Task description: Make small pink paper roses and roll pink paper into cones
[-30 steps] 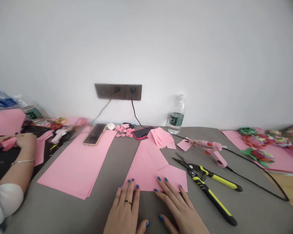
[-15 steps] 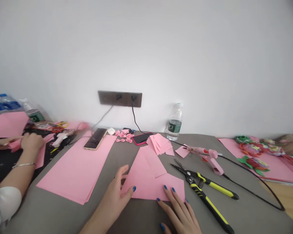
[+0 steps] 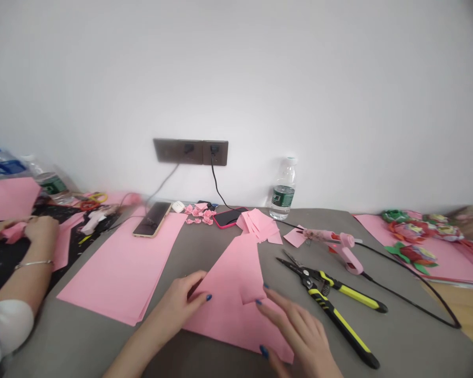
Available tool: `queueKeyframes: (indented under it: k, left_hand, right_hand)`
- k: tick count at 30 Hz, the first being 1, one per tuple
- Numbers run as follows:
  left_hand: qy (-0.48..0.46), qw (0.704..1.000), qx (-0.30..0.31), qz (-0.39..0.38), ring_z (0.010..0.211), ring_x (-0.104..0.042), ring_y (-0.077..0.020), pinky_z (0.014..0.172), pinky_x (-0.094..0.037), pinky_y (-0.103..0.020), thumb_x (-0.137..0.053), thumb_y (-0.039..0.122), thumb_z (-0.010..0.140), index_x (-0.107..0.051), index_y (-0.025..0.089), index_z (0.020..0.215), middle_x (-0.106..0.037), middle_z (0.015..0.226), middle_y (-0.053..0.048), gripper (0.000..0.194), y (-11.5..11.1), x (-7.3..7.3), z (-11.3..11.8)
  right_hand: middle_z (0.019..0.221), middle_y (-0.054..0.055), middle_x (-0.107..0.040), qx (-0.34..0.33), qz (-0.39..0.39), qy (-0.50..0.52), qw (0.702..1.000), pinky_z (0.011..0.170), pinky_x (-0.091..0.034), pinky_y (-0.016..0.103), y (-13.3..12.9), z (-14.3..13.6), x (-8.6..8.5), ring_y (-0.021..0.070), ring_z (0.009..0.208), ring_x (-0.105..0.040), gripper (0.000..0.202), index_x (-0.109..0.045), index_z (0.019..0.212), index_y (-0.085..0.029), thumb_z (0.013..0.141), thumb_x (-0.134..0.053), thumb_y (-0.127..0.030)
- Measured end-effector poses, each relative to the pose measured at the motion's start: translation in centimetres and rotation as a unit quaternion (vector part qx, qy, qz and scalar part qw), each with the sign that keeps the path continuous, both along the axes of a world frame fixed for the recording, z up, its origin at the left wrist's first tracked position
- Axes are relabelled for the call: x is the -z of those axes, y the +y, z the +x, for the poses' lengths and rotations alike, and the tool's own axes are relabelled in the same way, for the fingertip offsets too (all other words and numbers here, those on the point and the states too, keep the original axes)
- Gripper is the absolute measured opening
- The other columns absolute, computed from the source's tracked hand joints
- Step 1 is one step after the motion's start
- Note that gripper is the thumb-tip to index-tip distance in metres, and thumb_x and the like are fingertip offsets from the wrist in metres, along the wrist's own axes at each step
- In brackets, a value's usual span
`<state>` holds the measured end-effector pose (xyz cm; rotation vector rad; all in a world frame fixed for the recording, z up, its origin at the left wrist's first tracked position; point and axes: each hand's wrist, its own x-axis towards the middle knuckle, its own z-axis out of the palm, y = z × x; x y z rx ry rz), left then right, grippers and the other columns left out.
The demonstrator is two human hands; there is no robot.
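A folded sheet of pink paper (image 3: 224, 310) lies in front of me on the grey tabletop, its narrow end pointing toward the wall. At its left edge my left hand (image 3: 181, 296) has hold of it, thumb on top and the other fingertips partly hidden at the edge. My right hand (image 3: 299, 328) rests over the right side with fingers apart, two fingertips touching near a short fold line. Beyond the narrow end is a pile of small pink paper pieces (image 3: 256, 224). To the left lies a stack of larger pink sheets (image 3: 114, 278).
Black-and-yellow pliers (image 3: 311, 283) and a pink glue gun (image 3: 347, 249) with its cable lie right. A water bottle (image 3: 283, 191) stands by the wall. Phones (image 3: 153, 219) and small pink paper flowers (image 3: 200, 212) are behind; larger paper flowers (image 3: 413, 254) far right. Another person's arm (image 3: 35, 268) works at left.
The folded paper has turned and come slightly nearer to me. My right hand has moved up along its right side to the fold line. My left hand stays at the left edge.
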<state>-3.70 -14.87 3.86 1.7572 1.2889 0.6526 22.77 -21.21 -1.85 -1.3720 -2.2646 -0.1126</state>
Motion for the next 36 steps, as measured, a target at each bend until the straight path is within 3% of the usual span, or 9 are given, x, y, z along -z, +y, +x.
queueKeyframes:
  k: [3,6,10,12,15,18,28,32,36]
  left_hand:
    - [0.003,0.998,0.069,-0.003,0.089,-0.065,-0.0213,0.076,-0.045,-0.025,-0.055,0.026,0.090,-0.070,0.021,0.110,-0.073,0.098,-0.001,0.026,1.4,-0.8,0.2]
    - [0.028,0.992,0.121,0.004,0.092,-0.066,-0.0207,0.078,-0.047,-0.026,-0.054,0.022,0.090,-0.067,0.024,0.118,-0.073,0.106,-0.001,0.031,2.7,-0.8,0.9]
    - [0.097,0.981,0.057,0.157,0.107,-0.062,-0.0225,0.091,-0.049,-0.035,-0.050,0.013,0.091,-0.058,0.023,0.128,-0.067,0.118,-0.006,0.039,2.8,0.5,1.8]
    - [0.143,0.953,0.017,0.265,0.107,-0.061,-0.0235,0.093,-0.050,-0.039,-0.048,0.011,0.092,-0.058,0.020,0.123,-0.065,0.116,-0.009,0.034,1.9,1.4,2.0]
    - [0.166,0.915,0.109,0.351,0.095,-0.062,-0.0203,0.086,-0.053,-0.035,-0.050,0.010,0.093,-0.062,0.019,0.111,-0.067,0.107,-0.008,0.024,0.0,2.6,1.9]
    - [0.195,0.899,0.181,0.349,0.111,-0.060,-0.0250,0.095,-0.051,-0.040,-0.062,0.017,0.088,-0.059,0.018,0.122,-0.065,0.121,-0.011,0.034,-1.7,3.6,1.6]
    - [0.240,0.909,0.203,0.274,0.138,-0.043,-0.0307,0.110,-0.040,-0.054,-0.060,0.026,0.089,-0.058,0.019,0.126,-0.051,0.148,-0.013,0.038,-2.7,3.7,1.9]
    - [0.233,0.905,0.187,0.302,0.128,-0.050,-0.0323,0.103,-0.047,-0.052,-0.062,0.018,0.085,-0.061,0.016,0.121,-0.055,0.140,-0.017,0.036,-2.9,3.5,1.9]
    - [0.255,0.899,0.191,0.301,0.114,-0.057,-0.0292,0.094,-0.052,-0.047,-0.058,0.012,0.084,-0.056,0.019,0.131,-0.061,0.129,-0.015,0.047,-3.4,3.6,1.4]
  right_hand:
    - [0.150,0.012,-0.046,-0.001,0.040,-0.003,0.999,0.103,-0.037,0.051,3.1,-0.9,-3.1,0.0342,0.134,-0.044,0.055,-0.040,0.147,-0.027,0.092,-0.048,-0.024]
    - [0.156,0.015,-0.037,0.009,0.053,-0.040,0.998,0.109,-0.020,0.065,6.3,-2.2,-5.0,0.0393,0.142,-0.031,0.050,-0.045,0.141,-0.026,0.092,-0.051,-0.024]
    - [0.109,0.007,-0.070,-0.038,0.008,-0.050,0.998,0.112,-0.008,0.067,9.7,-2.7,-6.0,0.0299,0.113,-0.059,0.014,-0.064,0.094,-0.024,0.091,-0.053,-0.016]
    - [0.082,0.001,-0.070,-0.040,-0.029,-0.044,0.998,0.113,-0.008,0.064,10.9,-2.3,-6.4,0.0220,0.089,-0.065,0.022,-0.060,0.078,-0.023,0.091,-0.048,-0.011]
    - [0.076,0.000,-0.070,-0.056,-0.071,-0.032,0.995,0.114,-0.011,0.061,12.2,-1.8,-7.0,0.0193,0.079,-0.065,0.024,-0.061,0.080,-0.023,0.090,-0.045,-0.009]
    - [0.087,0.002,-0.074,-0.075,-0.103,-0.020,0.992,0.114,-0.011,0.062,13.1,-1.5,-7.3,0.0207,0.087,-0.067,0.021,-0.064,0.089,-0.024,0.088,-0.047,-0.011]
    - [0.097,0.002,-0.075,-0.102,-0.186,-0.069,0.975,0.112,-0.017,0.067,14.8,-2.1,-7.1,0.0261,0.099,-0.068,0.014,-0.066,0.090,-0.025,0.079,-0.066,-0.017]
    - [0.081,-0.003,-0.073,-0.091,-0.208,-0.086,0.970,0.108,-0.026,0.066,16.3,-2.4,-6.8,0.0217,0.084,-0.069,0.018,-0.066,0.080,-0.024,0.075,-0.067,-0.007]
    - [0.106,0.007,-0.070,-0.058,-0.163,-0.072,0.982,0.107,-0.030,0.062,15.8,-2.9,-6.5,0.0264,0.101,-0.064,0.024,-0.067,0.100,-0.021,0.080,-0.062,-0.007]
